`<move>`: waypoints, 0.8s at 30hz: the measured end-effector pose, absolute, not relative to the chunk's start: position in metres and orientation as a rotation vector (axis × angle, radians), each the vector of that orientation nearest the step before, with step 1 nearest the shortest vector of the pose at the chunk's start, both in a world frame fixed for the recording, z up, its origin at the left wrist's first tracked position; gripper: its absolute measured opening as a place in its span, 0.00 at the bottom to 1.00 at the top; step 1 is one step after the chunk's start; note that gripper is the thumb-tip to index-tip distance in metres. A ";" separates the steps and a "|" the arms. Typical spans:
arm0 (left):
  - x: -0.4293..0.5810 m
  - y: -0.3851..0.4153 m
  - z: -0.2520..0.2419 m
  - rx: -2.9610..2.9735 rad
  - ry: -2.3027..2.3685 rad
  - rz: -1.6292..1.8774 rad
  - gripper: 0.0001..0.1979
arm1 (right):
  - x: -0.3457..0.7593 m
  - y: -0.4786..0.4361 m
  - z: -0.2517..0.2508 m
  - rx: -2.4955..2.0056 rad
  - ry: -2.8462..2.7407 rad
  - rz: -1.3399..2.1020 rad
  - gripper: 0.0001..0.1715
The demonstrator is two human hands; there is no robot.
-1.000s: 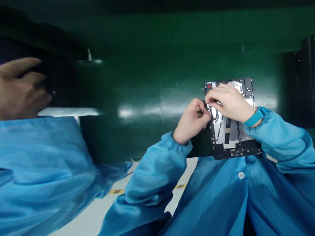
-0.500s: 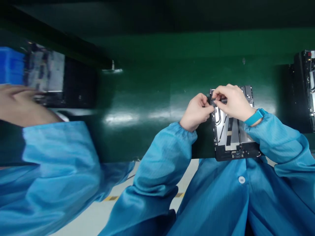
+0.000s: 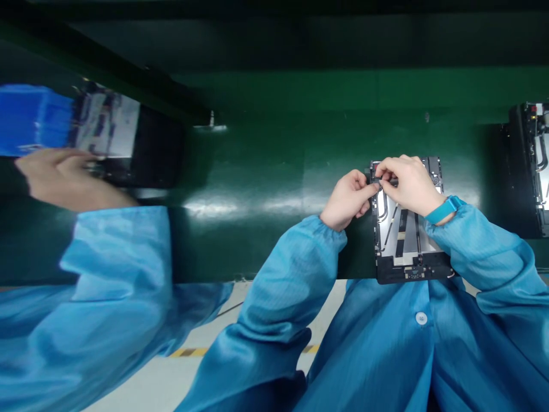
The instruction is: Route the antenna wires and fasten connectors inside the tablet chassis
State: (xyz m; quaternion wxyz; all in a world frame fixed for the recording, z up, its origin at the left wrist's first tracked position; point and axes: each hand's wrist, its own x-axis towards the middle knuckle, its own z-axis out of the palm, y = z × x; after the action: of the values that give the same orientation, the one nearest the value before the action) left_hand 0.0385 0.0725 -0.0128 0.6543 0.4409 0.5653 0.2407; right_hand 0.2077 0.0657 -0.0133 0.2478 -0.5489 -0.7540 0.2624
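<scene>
An opened tablet chassis (image 3: 405, 234) lies on the green surface, with a black frame, silver plates and dark strips. Its top left corner holds a small black part (image 3: 380, 181), pinched between my right hand (image 3: 407, 184) and my left hand (image 3: 348, 199). The fingers of both hands cover that corner. My right wrist wears a teal band (image 3: 441, 210). How the small part is attached is hidden.
The green conveyor belt (image 3: 274, 154) runs across the view. Another opened device (image 3: 529, 166) sits at the far right. At the left, a co-worker's hand (image 3: 72, 178) and blue sleeve (image 3: 115, 269) are beside a blue item (image 3: 34, 120) and a device (image 3: 107, 126).
My hands have closed in together on the chassis corner. The scene has shifted right, and the co-worker's hand, the blue item and the far right device show more fully.
</scene>
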 end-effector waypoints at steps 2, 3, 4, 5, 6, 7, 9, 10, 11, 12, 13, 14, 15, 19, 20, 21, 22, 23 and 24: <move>0.039 0.073 -0.011 1.035 1.326 0.504 0.20 | 0.209 0.065 -0.015 -1.491 -2.045 0.670 0.10; 0.039 0.072 -0.011 1.046 1.338 0.493 0.20 | 0.210 0.065 -0.017 -1.489 -2.039 0.644 0.09; 0.039 0.072 -0.010 1.053 1.340 0.488 0.19 | 0.210 0.065 -0.018 -1.488 -2.035 0.621 0.08; 0.039 0.072 -0.010 1.056 1.336 0.488 0.19 | 0.210 0.064 -0.019 -1.487 -2.034 0.604 0.08; 0.038 0.072 -0.010 1.058 1.330 0.490 0.19 | 0.210 0.064 -0.019 -1.486 -2.037 0.595 0.08; 0.038 0.072 -0.010 1.060 1.327 0.492 0.19 | 0.210 0.064 -0.020 -1.484 -2.043 0.591 0.08; 0.039 0.072 -0.009 1.063 1.335 0.490 0.19 | 0.209 0.063 -0.019 -1.474 -2.045 0.570 0.08; 0.040 0.072 -0.009 1.063 1.344 0.486 0.19 | 0.210 0.063 -0.018 -1.460 -2.035 0.550 0.08; 0.041 0.072 -0.008 1.063 1.353 0.482 0.19 | 0.211 0.063 -0.016 -1.441 -2.016 0.525 0.09; 0.043 0.072 -0.008 1.063 1.364 0.481 0.19 | 0.213 0.063 -0.014 -1.416 -1.987 0.497 0.10; 0.045 0.072 -0.007 1.063 1.377 0.484 0.19 | 0.216 0.062 -0.011 -1.393 -1.948 0.470 0.12; 0.047 0.072 -0.007 1.061 1.390 0.489 0.19 | 0.221 0.062 -0.009 -1.376 -1.899 0.449 0.14; 0.050 0.072 -0.007 1.055 1.402 0.496 0.19 | 0.226 0.062 -0.007 -1.370 -1.843 0.437 0.16; 0.049 0.070 -0.008 1.059 1.406 0.496 0.17 | 0.258 0.059 -0.013 -1.419 -1.557 0.450 0.15; 0.046 0.067 -0.009 1.086 1.398 0.491 0.16 | 0.267 0.057 -0.019 -1.431 -1.480 0.457 0.13; 0.042 0.064 -0.008 1.134 1.398 0.487 0.13 | 0.274 0.056 -0.025 -1.442 -1.404 0.464 0.12; 0.038 0.060 -0.008 1.208 1.414 0.489 0.10 | 0.280 0.054 -0.033 -1.453 -1.329 0.471 0.11; 0.034 0.056 -0.007 1.309 1.446 0.493 0.07 | 0.284 0.051 -0.040 -1.461 -1.256 0.478 0.10; 0.030 0.050 -0.006 1.429 1.485 0.491 0.06 | 0.286 0.049 -0.047 -1.466 -1.186 0.486 0.10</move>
State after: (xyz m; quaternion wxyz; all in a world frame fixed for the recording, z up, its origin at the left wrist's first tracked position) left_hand 0.0302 0.0500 -0.0057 0.4896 0.5881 0.6112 0.2022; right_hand 0.2862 0.0492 -0.0467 0.5624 -0.6225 -0.5036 0.2064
